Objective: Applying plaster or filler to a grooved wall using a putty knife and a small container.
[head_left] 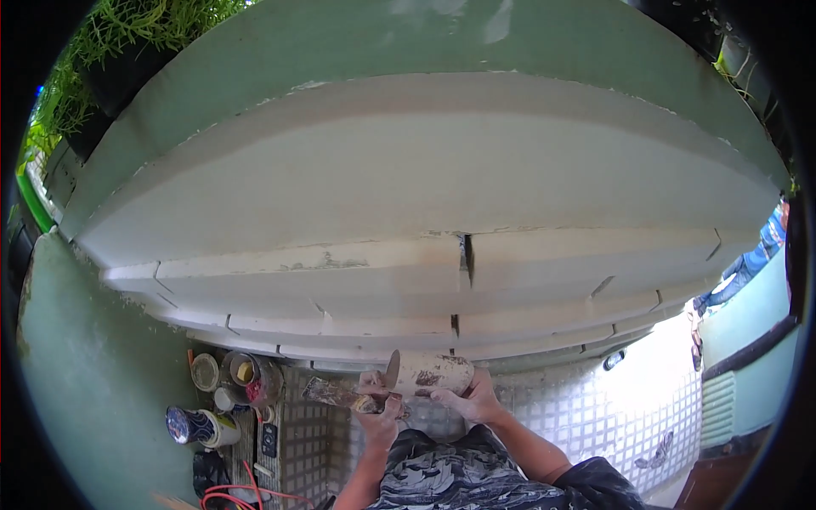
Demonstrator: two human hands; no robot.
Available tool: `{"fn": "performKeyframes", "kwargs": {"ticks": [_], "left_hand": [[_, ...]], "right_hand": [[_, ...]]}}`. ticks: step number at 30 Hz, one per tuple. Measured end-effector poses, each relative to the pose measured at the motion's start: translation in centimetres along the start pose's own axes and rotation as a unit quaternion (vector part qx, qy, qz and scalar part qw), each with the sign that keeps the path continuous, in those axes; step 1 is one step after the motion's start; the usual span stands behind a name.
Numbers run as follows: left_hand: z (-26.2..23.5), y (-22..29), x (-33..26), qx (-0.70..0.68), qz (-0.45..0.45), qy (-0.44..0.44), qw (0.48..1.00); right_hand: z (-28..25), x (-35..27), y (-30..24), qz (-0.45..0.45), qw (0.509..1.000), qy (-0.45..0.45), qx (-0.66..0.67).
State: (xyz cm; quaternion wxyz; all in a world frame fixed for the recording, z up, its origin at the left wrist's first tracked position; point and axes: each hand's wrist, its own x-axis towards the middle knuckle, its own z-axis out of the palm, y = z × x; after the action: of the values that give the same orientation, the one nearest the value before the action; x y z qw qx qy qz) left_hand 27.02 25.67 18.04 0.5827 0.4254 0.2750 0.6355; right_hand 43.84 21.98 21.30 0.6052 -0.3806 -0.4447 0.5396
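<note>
My right hand (473, 401) grips a whitish cylindrical can (438, 372) with brown patches, its fingers on the right end and underside. The can lies on its side in the air, with its dark left end toward my left hand. In my left hand (380, 415) is a flat, putty-smeared tool (333, 393), closed in the fingers and reaching out to the left. Its exact kind does not show. The left fingers are close to the can's left end; whether they touch it I cannot tell. White dust or paste coats both hands.
A stepped white ledge (382, 280) with dark slots spans the front, beneath a green band (408, 51). At lower left, paint cans (223, 429) and tubs (205, 372) stand by an orange cord (229, 493). A person (748, 263) is at far right, above tiled floor (586, 416).
</note>
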Motion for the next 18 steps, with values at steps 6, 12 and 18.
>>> {"fn": "performKeyframes", "kwargs": {"ticks": [6,12,18], "left_hand": [[-2.8,0.9,2.0,-0.015,-0.099,0.068,0.993],[-5.1,2.0,3.5,0.020,-0.151,0.052,0.987],[-8.7,1.1,4.0,0.095,-0.022,-0.124,0.988]], "right_hand": [[3.4,0.5,2.4,-0.063,0.991,0.063,-0.103],[5.8,0.0,3.0,-0.160,0.917,0.146,-0.334],[2.3,-1.1,7.8,-0.241,0.890,0.088,-0.378]]}}
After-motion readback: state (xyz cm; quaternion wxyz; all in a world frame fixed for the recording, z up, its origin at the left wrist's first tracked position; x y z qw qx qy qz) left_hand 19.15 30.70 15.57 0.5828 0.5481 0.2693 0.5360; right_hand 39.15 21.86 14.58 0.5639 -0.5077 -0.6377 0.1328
